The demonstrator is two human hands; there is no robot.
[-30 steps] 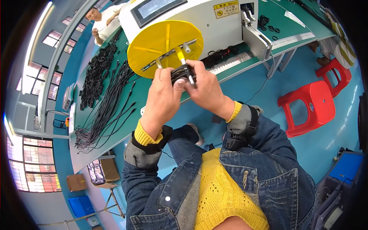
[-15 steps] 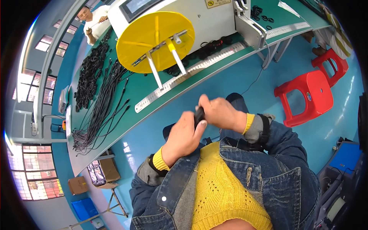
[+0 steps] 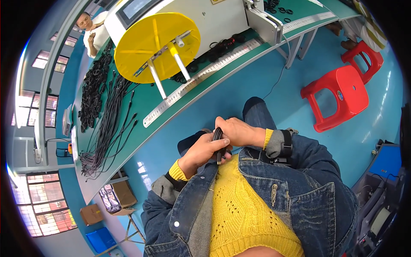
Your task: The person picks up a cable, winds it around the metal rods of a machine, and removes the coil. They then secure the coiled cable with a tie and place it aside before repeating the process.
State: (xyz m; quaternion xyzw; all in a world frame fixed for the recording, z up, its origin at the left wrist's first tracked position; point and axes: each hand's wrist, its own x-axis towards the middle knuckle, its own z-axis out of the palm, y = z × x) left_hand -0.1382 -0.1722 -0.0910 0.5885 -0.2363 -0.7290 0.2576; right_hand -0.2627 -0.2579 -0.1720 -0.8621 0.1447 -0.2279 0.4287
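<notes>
In front of my lap I hold a short bundle of folded black cable (image 3: pixel 220 153), with a metal plug tip pointing down toward my sweater. My left hand (image 3: pixel 200 150) is closed around its left side, the thumb laid across the strands. From the right, my right hand (image 3: pixel 240 132) grips the upper part of the same bundle; some of its fingers are hidden behind. Beyond my hands, a winding machine (image 3: pixel 214 22) on the bench carries a yellow disc (image 3: pixel 147 38) with two pale rods sticking out toward me.
Long loose black cables (image 3: pixel 112 122) hang toward the left edge of the green-topped bench (image 3: pixel 147 99), beside a pile of coiled cables (image 3: pixel 90 96). A steel ruler (image 3: pixel 201 81) lies along the front edge. Red stools (image 3: pixel 338 96) stand at right. A person in white (image 3: pixel 95 32) sits far left.
Both hands have turned and come slightly lower, so more of the cable bundle and its plug tip now shows. The bench and machine have shifted left in the view.
</notes>
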